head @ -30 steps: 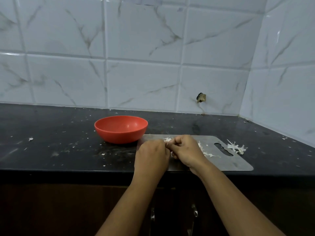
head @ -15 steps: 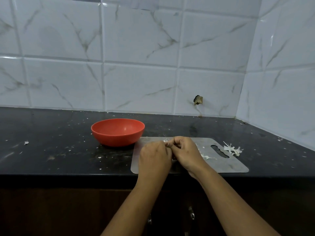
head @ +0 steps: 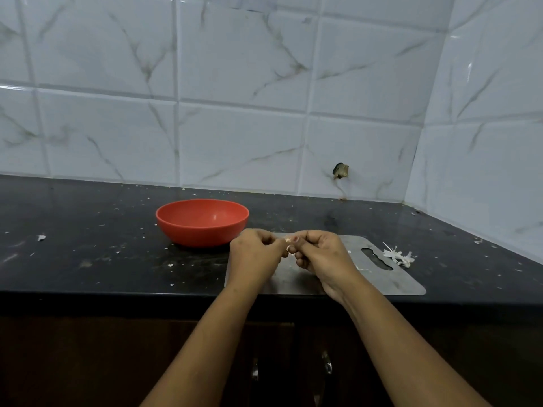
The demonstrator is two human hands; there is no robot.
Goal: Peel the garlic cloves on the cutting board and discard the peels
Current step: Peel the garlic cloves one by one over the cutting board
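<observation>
A small garlic clove (head: 289,244) is pinched between the fingertips of both hands, just above the steel cutting board (head: 390,282). My left hand (head: 255,257) grips it from the left, and my right hand (head: 321,257) grips it from the right. The hands hide most of the clove. A few white peel scraps (head: 362,269) lie on the board beside my right hand. A pile of white garlic peels (head: 399,255) sits on the counter off the board's right end, past its handle slot (head: 376,258).
A red bowl (head: 202,222) stands on the black counter (head: 88,248) left of the board, close to my left hand. Small white flecks dot the counter. Tiled walls close off the back and right. Cabinet handles (head: 325,366) show below the counter edge.
My hands have lifted slightly and parted a little, so the clove now shows between the fingertips. The view has shifted a bit.
</observation>
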